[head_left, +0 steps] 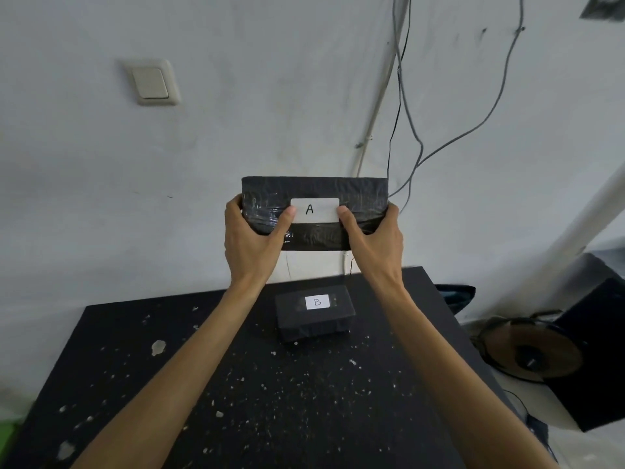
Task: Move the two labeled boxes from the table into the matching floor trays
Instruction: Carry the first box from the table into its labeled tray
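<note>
Both hands, left hand [252, 240] and right hand [373, 240], grasp box A [314, 194] by its ends, raised clear above the table [236, 384]. Box B [314, 313] rests on the table beneath.

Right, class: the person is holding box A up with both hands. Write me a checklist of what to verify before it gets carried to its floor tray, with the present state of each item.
1. Both hands grip box A: ok. Left hand and right hand clasp its two ends.
2. Box A is clear of the table: ok, held above it.
3. Label reads A: ok, thumbs only at its edges.
4. Box B undisturbed: ok, resting on the table, untouched.
5. Tray A located: cannot tell, no tray in view.
6. Path to the floor clear: cannot tell; a disc-shaped object and cables lie to the right.
</note>
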`<action>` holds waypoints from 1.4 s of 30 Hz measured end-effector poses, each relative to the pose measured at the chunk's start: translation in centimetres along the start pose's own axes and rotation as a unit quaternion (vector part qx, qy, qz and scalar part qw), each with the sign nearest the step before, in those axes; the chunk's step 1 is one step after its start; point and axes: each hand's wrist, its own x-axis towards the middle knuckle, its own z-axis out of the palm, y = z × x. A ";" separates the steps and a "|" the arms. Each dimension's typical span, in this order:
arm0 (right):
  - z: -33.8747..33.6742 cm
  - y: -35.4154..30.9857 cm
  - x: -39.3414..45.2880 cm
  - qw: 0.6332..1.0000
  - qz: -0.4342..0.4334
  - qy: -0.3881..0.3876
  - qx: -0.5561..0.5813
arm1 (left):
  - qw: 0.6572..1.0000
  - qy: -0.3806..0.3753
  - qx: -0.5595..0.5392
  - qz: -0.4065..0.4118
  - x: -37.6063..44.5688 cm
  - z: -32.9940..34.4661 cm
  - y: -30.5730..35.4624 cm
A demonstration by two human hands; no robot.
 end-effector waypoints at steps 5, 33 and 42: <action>-1.8 -1.1 -1.1 1.000 -0.014 -0.003 0.011 | 1.000 0.003 0.005 0.022 -1.3 -1.2 1.9; 24.8 -10.3 -23.5 0.874 -0.188 -0.444 -0.059 | 0.949 0.165 0.221 -0.152 -4.9 -40.4 -14.0; 40.3 -14.3 -38.5 0.845 -0.146 -0.509 -0.070 | 0.940 0.107 0.295 -0.135 -7.1 -59.7 -23.3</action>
